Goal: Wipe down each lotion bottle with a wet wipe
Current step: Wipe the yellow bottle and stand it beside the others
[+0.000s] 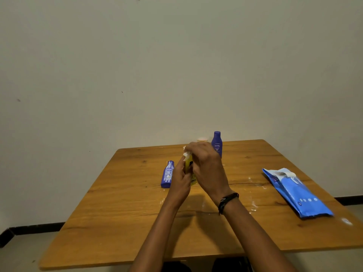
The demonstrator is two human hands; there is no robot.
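Observation:
A yellow lotion bottle [189, 167] stands upright near the middle of the wooden table [121, 218], mostly hidden between my hands. My left hand [181, 180] grips its lower body from the left. My right hand [206, 165] is wrapped over its top, pressing a white wet wipe [186, 153] against it. A blue lotion bottle [168, 174] lies on its side just left of my left hand. Another blue lotion bottle [217, 144] stands upright behind my right hand.
A blue pack of wet wipes [296, 193] lies at the right side of the table, its flap open. A pale capped item [202, 139] peeks out behind my right hand. White smears dot the tabletop. The wall is right behind the table.

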